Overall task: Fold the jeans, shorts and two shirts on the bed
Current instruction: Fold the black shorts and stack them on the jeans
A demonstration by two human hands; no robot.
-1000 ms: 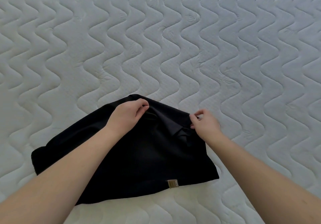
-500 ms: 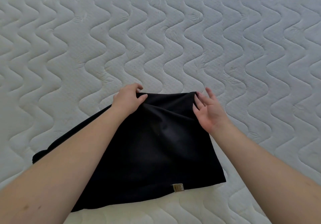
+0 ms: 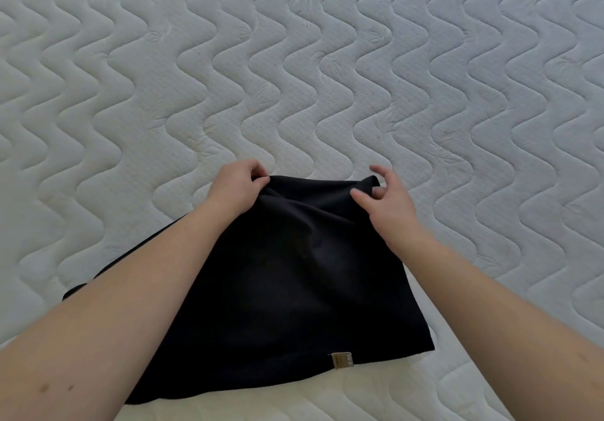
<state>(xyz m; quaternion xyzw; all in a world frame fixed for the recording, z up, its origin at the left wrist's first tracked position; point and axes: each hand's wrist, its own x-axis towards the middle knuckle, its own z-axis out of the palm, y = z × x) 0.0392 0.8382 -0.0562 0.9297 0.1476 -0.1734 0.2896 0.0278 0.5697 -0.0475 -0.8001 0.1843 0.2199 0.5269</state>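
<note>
So we've got our left hand [image 3: 237, 188] pinching the black shirt [image 3: 294, 276] top edge, right hand [image 3: 385, 196] loose-fingered at the other corner.

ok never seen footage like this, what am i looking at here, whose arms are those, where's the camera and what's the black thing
There is no machine here. The picture comes from one wide-angle camera worn on a person's head, looking forward and down, so the two bare arms reaching in from the bottom are that person's own.

The pale surface with wavy stitching is a quilted mattress. On it lies one black garment with a small tan label near its closest edge. Whether it is a shirt or shorts is hard to tell.

The left hand has its fingers curled round the far left corner of the cloth in a firm grip. The right hand is at the far right corner, its thumb lying on the fabric and its fingers spread and loosely bent, not clearly gripping it.
</note>
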